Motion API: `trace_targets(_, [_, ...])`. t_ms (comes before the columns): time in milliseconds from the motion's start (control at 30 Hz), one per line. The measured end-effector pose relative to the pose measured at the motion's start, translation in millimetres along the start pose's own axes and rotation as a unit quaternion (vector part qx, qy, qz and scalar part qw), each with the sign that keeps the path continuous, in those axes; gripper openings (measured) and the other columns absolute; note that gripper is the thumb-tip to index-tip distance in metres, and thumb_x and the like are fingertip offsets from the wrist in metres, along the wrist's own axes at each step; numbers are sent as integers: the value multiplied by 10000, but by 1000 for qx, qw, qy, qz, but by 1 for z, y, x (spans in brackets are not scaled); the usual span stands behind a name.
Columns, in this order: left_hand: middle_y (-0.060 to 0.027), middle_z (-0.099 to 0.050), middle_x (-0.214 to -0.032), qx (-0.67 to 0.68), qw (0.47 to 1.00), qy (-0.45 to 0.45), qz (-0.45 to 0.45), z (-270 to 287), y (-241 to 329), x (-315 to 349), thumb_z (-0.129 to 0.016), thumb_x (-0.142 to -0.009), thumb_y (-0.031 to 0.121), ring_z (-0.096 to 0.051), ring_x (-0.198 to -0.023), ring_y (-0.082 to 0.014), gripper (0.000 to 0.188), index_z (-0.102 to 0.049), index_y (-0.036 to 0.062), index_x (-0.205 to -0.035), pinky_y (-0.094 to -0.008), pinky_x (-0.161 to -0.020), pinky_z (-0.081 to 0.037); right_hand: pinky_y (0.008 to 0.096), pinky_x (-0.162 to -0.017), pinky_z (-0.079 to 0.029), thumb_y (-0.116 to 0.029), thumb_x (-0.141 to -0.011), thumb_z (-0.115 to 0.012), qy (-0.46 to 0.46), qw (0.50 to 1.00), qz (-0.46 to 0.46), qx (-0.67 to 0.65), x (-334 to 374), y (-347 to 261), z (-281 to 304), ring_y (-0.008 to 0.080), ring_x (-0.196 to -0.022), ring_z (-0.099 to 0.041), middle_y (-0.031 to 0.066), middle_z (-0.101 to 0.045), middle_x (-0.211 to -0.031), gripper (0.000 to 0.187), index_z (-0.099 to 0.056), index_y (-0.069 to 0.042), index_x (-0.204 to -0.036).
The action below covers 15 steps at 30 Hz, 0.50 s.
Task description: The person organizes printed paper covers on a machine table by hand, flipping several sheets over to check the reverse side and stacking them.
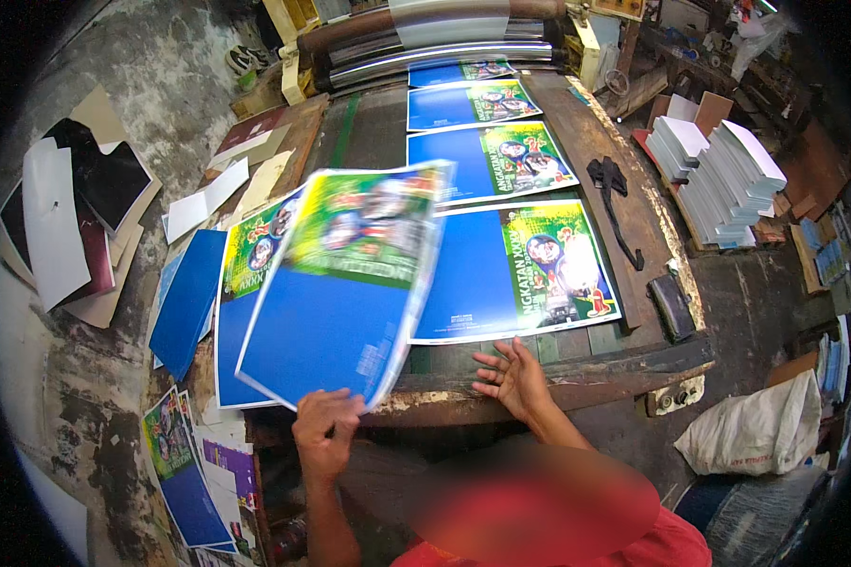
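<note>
My left hand (326, 430) pinches the near edge of a glossy printed cover sheet (336, 321), blue with a green picture panel. The sheet is tilted and slightly blurred, raised over another printed sheet (236, 354) at the bed's left side. Its right edge overlaps the nearest sheet of a row. My right hand (518, 383) is open, palm up, fingers spread, just below that nearest sheet (463, 274) and holding nothing. Behind it lie a second sheet (449, 161), a third sheet (444, 106) and a partly hidden sheet (435, 74) at the rollers.
Metal rollers (435, 52) span the far end of the worn machine bed (350, 142). A black strap (619, 213) and a dark block (669, 307) lie along its right edge. Paper stacks (728, 180) stand at right, above a white sack (756, 430). Loose boards (66, 217) lie at left.
</note>
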<state>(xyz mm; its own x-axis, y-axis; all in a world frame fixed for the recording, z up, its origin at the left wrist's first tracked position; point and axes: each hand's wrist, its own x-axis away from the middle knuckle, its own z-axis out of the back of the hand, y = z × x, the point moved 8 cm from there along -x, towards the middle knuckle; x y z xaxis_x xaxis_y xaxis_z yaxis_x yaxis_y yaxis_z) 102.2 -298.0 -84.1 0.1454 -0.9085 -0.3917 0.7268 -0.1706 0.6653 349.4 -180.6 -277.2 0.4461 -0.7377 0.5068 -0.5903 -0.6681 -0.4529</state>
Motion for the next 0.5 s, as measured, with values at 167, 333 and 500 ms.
trace_targets(167, [-44,-679,-1145,-72,981,-161,-78,-34,31,11,-708,-801,429,-496,-1266,-307,331,-747,151,-976,-579,-1121,-170,390,-657,-576,-318,-921,-597,-94,993,-17,62,31,7,-14,175,-594,-578,103,-626,-872,388,-498,-19,-1147])
trace_targets(333, [-147,-548,-1341,-136,990,-33,-24,-11,8,-6,-698,-798,467,-364,-1368,-351,563,-637,83,-1205,-568,-1134,-168,413,-637,-552,-310,-942,-567,-6,997,-73,37,48,48,41,169,-568,-562,70,-583,-709,281,-556,-34,-995])
trace_targets(500, [-140,-563,-1329,-275,961,7,4,-8,-38,-6,-689,-823,422,-404,-1345,-335,573,-593,65,-1260,-498,-1102,-262,395,-629,-566,-383,-979,-496,23,990,-82,110,85,91,74,183,-613,-588,161,-649,-812,396,-539,-1,-1076])
